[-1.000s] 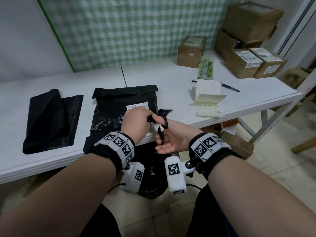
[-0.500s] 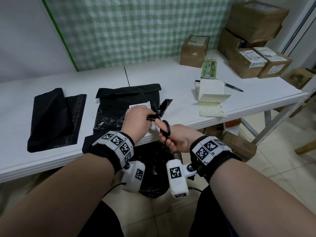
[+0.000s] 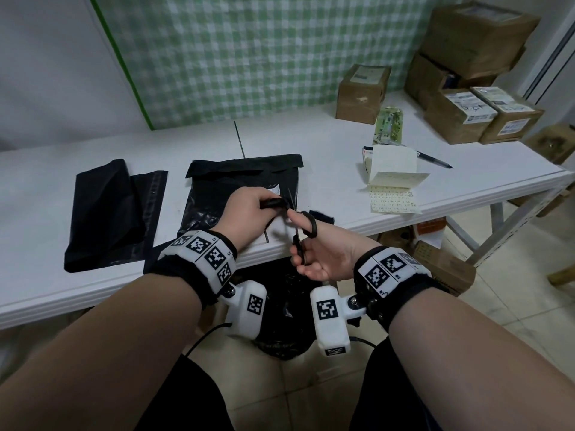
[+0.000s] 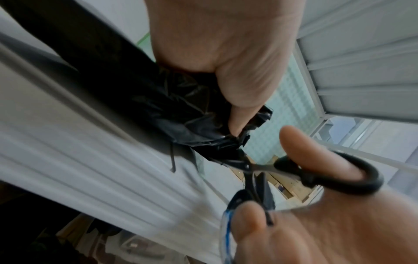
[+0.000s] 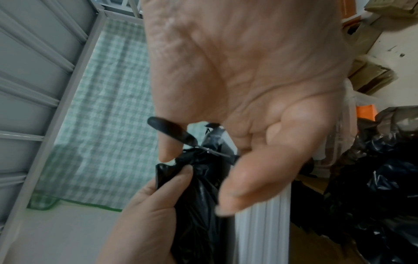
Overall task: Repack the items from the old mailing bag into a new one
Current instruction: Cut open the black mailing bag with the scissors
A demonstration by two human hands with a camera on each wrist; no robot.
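Scissors [image 3: 303,234] with black handles sit in the right hand [image 3: 326,253], the thumb through the upper loop and the other fingers curled round the lower one, at the near edge of the desk [image 3: 342,188]. Their blades point away from the person and meet the bunched corner of the old mailing bag [image 3: 245,181]. The left hand [image 3: 245,213] grasps that corner, fingers and thumb pinching the crumpled black plastic just beside the blades; the left wrist view shows the thumb [image 4: 239,114] pressed on the gathered film and the blades open right at it. A small cut piece of black plastic [image 3: 322,217] lies on the desk edge just right of the scissors. The old mailing bag lies flat on the white desk in front of the person, its far flap folded over and a white label partly hidden behind the left hand.

To its left, well apart from the hands, lies a folded black new mailing bag [image 3: 109,209]. To the right are a folded cream paper [image 3: 393,172] over a handwritten sheet, a pen [image 3: 434,158] and a green patterned packet [image 3: 389,126]. Cardboard boxes [image 3: 466,73] stand at the far right end of the desk. Under the desk, between the wrists, is a black bin liner [image 3: 286,315].
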